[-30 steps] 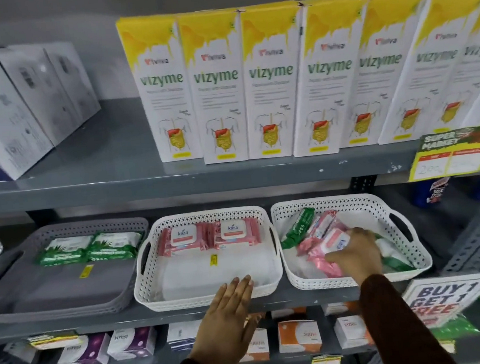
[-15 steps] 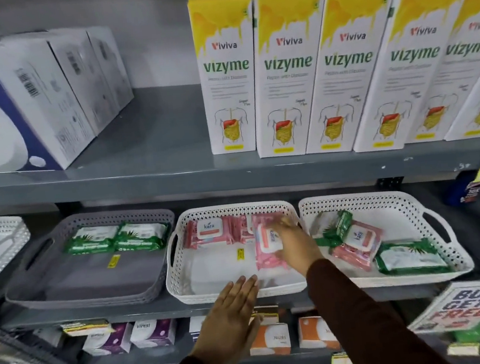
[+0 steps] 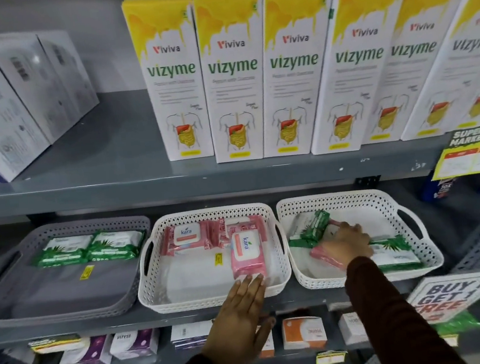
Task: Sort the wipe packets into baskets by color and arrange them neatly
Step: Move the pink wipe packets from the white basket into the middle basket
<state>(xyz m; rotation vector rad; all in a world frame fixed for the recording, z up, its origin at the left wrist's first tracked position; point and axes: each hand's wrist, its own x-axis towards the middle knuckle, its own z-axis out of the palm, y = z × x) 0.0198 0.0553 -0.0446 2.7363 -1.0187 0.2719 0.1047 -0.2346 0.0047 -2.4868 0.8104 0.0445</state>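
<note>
Pink packets sit in the middle white basket (image 3: 217,298), the landmark here: two lie flat along its back wall, and a third pink packet (image 3: 246,253) lies lengthwise at its right side, overlapping the back pair and not squared to them. Left of that basket, the grey basket (image 3: 67,300) holds two green packets (image 3: 89,248) side by side at the back. Right of it, the mixed white basket (image 3: 364,280) holds green packets and at least one more pink packet (image 3: 322,256).

Risks, as judged: the lengthwise packet may be left crooked or ride up on the back row, because the flat hand only nudges it. The reach on the right may drag the green packet (image 3: 394,253) lying against the pink one, or lift both.

Grips: left hand (image 3: 240,321) is flat, fingers straight and together, fingertips (image 3: 250,281) over the middle basket's front rim, touching the lengthwise packet's near end, clasping nothing. Right hand (image 3: 347,243) lies palm-down on the pink packet in the right-hand basket; whether the fingers have closed around it, I cannot tell.
</note>
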